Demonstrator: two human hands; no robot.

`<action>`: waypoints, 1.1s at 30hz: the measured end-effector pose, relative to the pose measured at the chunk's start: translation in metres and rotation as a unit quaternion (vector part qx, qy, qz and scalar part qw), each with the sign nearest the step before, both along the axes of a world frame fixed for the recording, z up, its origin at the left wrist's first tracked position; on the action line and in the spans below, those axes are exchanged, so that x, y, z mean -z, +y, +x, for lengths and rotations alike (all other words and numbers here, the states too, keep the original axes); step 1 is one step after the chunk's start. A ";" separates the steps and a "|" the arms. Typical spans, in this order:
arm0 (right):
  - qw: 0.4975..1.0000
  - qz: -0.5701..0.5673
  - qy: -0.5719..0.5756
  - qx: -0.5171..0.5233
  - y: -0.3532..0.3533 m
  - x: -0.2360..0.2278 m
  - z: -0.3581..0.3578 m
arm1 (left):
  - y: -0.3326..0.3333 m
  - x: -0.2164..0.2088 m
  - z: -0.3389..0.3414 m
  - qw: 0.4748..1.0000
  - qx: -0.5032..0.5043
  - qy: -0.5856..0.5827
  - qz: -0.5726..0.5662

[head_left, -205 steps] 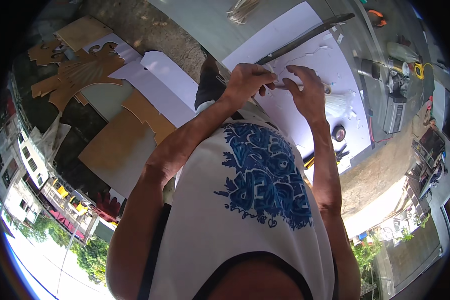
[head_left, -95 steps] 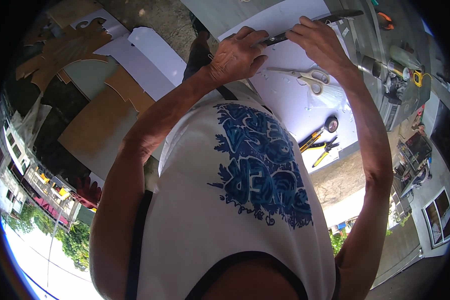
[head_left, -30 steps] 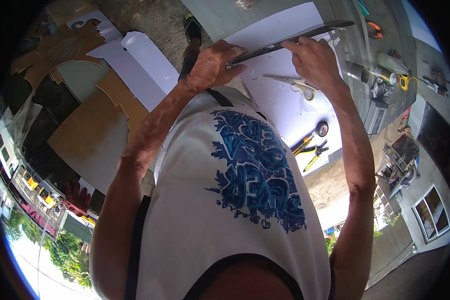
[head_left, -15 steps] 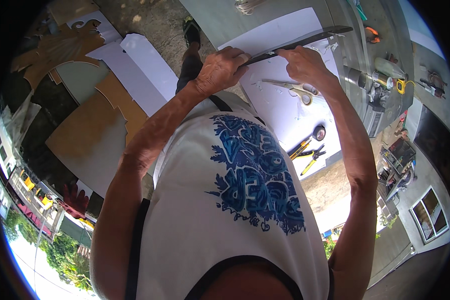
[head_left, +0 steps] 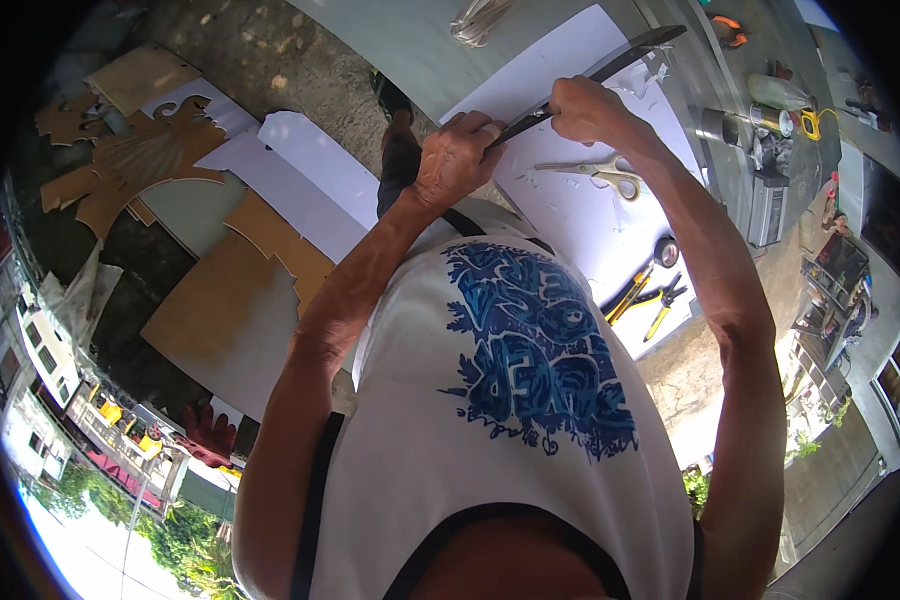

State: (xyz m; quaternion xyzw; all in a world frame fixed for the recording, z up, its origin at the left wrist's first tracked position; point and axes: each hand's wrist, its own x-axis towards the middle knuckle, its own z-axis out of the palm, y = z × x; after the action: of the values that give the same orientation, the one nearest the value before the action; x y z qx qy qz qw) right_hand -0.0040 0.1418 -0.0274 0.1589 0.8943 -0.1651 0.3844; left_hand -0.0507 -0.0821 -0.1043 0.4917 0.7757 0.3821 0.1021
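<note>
A long, narrow dark strip (head_left: 635, 52) with a rounded far end slants across a white sheet (head_left: 530, 65). My left hand (head_left: 456, 160) is wrapped round its near end, close to my waist. Closed against the strip's middle is my right hand (head_left: 588, 110); its fingertips are hidden, so whatever they pinch cannot be made out. On a white sheet below my right hand lie scissors (head_left: 610, 176) with pale handles, among small scraps. Nearer to me are a roll of black tape (head_left: 666, 251), yellow-and-black pliers (head_left: 663, 308) and a slim yellow-and-black tool (head_left: 628, 296).
The grey table (head_left: 390, 40) bears a bundle of pale cord (head_left: 478, 22) at its far side. To the right stand a clear bottle (head_left: 778, 92), cans (head_left: 718, 127) and a yellow tape measure (head_left: 810, 124). Cut brown boards (head_left: 195, 290) and folded white panels (head_left: 310, 180) lie at left.
My right hand has moved along the strip toward my left hand, its fingers now more curled. The whole view has shifted, with the boards and table tools displaced rightward.
</note>
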 end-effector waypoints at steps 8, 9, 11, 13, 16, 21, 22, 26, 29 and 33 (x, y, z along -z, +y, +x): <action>0.999 -0.016 -0.009 0.027 0.016 0.011 0.005 | 0.014 -0.002 0.003 1.000 0.007 -0.003 -0.016; 1.000 0.002 0.002 -0.003 0.015 0.008 0.009 | 0.014 0.002 0.004 1.000 0.008 -0.010 -0.012; 0.995 -0.026 0.097 0.029 0.015 -0.007 0.025 | 0.015 0.011 0.004 1.000 0.005 -0.010 -0.003; 0.981 -0.030 0.165 0.100 0.024 -0.017 0.043 | 0.015 0.010 0.003 1.000 0.013 -0.008 -0.011; 0.912 0.122 0.354 0.170 0.043 0.006 0.079 | 0.012 0.001 -0.003 0.998 0.037 -0.040 -0.036; 0.909 -0.031 0.348 0.227 0.038 0.026 0.105 | 0.006 -0.036 -0.015 0.993 0.025 -0.103 -0.057; 0.903 -0.018 0.380 0.200 0.033 0.040 0.108 | 0.005 -0.048 -0.017 0.983 0.004 -0.172 -0.070; 0.891 0.044 0.418 0.171 0.015 0.047 0.104 | 0.005 -0.083 -0.005 0.924 -0.012 -0.372 -0.082; 0.869 0.101 0.471 0.109 0.003 0.030 0.105 | 0.015 -0.097 0.003 0.823 0.055 -0.544 -0.154; 0.881 0.076 0.457 0.101 -0.002 0.015 0.109 | 0.042 -0.075 0.027 0.721 0.033 -0.684 -0.111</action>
State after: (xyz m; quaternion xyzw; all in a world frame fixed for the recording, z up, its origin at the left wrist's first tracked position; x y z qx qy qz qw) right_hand 0.1048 0.1398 -0.0428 0.1841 0.9596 -0.1886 -0.0986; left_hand -0.0235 -0.0396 -0.0295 0.1071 0.5155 0.5222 0.6709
